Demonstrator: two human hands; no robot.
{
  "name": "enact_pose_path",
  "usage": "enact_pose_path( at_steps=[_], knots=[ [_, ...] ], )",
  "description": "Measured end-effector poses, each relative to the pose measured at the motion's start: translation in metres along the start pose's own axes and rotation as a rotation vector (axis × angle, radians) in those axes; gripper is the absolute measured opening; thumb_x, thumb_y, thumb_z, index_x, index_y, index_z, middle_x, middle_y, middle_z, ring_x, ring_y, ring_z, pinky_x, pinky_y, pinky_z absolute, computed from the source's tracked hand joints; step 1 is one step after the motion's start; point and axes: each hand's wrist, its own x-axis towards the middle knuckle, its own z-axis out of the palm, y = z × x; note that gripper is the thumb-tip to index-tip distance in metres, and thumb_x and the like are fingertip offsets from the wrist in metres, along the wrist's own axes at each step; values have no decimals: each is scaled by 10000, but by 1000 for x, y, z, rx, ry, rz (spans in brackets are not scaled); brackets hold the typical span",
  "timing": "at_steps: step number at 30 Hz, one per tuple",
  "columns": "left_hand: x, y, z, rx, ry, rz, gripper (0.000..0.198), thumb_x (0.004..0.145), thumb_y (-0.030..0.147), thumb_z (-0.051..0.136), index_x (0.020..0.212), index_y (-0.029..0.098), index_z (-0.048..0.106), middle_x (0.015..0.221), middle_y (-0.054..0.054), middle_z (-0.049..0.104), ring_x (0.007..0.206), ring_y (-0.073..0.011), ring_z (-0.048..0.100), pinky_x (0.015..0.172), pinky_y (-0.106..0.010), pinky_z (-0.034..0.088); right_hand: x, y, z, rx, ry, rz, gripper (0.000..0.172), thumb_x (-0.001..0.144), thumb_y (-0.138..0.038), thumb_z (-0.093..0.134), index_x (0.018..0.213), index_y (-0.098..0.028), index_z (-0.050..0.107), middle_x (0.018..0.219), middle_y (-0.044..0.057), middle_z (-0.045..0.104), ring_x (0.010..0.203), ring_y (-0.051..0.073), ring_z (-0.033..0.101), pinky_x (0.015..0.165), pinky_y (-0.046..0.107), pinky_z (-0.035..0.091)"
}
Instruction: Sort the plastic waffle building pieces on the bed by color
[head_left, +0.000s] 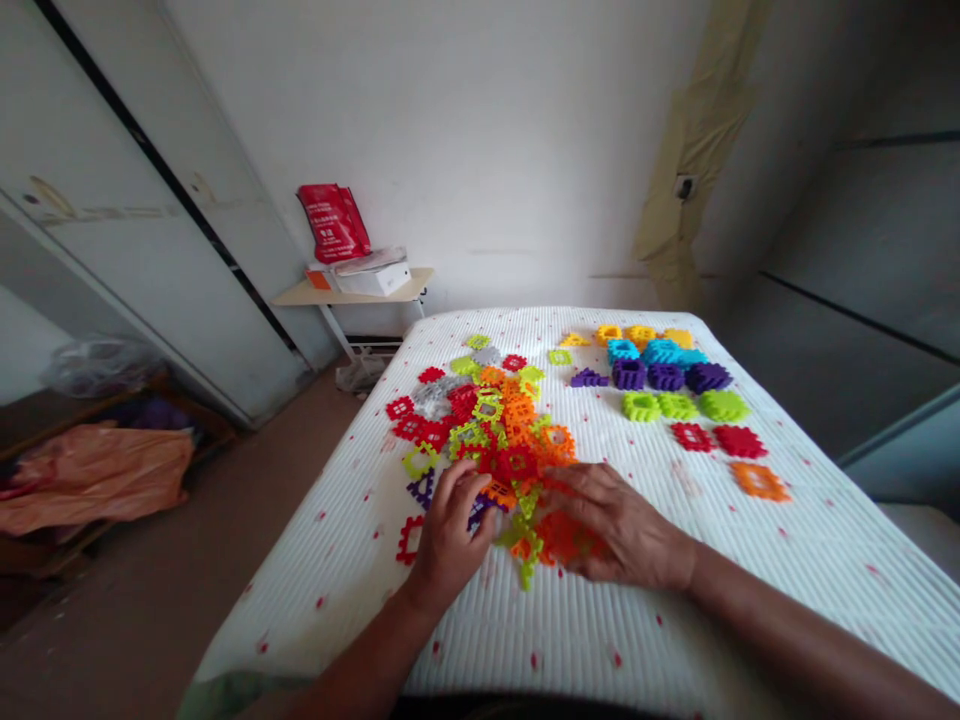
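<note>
Plastic pieces (517,410) heaped; left hand (452,525), right hand (619,525) among them.

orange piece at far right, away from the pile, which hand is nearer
Right. The right hand is left of the orange piece, over the right side of the mixed pile; the left hand is farther left, by the pile's left side.

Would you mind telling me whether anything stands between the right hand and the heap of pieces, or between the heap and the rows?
Nothing visible stands between the right hand and the heap. Between the heap and the rows, one green piece lies on the cover, toward the far end.
</note>
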Motion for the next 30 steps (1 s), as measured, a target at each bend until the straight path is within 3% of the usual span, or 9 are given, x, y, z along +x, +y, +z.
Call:
enact_pose_path(
  at_steps=[3, 5, 14, 19, 27, 30],
  knots=[
    [3, -3, 1, -53, 61, -68, 383, 774, 103, 521, 1142, 205, 495, 1206, -99, 479, 1116, -210, 515, 916, -374, 492, 6, -19, 14, -36, -106, -79, 626, 776, -525, 540, 1315, -220, 449, 1441, 121, 328, 1227, 339, 357, 962, 531, 294],
    [6, -5, 3, -92, 89, -96, 372, 788, 114, 516, 1145, 213, 493, 1207, -95, 479, 1117, -205, 513, 882, -361, 510, 10, -21, 22, -68, -108, -51, 587, 806, -468, 525, 1333, -229, 428, 1454, 111, 309, 1252, 338, 324, 979, 538, 258],
    [22, -22, 5, -62, 173, -146, 205, 820, 131, 471, 981, 192, 583, 988, -61, 613, 959, -176, 574, 844, -340, 491, 42, 5, 37, -150, 2, 183, 478, 823, -359, 550, 1284, -250, 487, 1428, 124, 346, 1236, 320, 345, 939, 492, 328],
    [15, -28, 2, -88, 112, -141, 207, 787, 89, 453, 882, 196, 603, 901, -40, 627, 883, -163, 592, 799, -308, 492, 45, 15, 47, -162, 79, 231, 364, 847, -355, 525, 1188, -236, 566, 1412, 130, 367, 1223, 313, 368, 933, 488, 355],
    [13, -24, 2, -75, 32, -133, 227, 695, 63, 489, 818, 201, 621, 871, -36, 616, 865, -174, 581, 807, -320, 476, 36, 20, 53, -139, 191, 288, 440, 831, -307, 541, 1263, -228, 509, 1450, 126, 298, 1257, 303, 357, 965, 484, 387],
    [14, -19, -1, -63, -38, -106, 247, 663, 67, 511, 827, 212, 625, 881, -30, 619, 877, -183, 572, 815, -331, 464, 34, 19, 51, -110, 225, 294, 392, 856, -264, 501, 1243, -201, 521, 1454, 138, 281, 1274, 288, 346, 972, 462, 405]
  ],
)
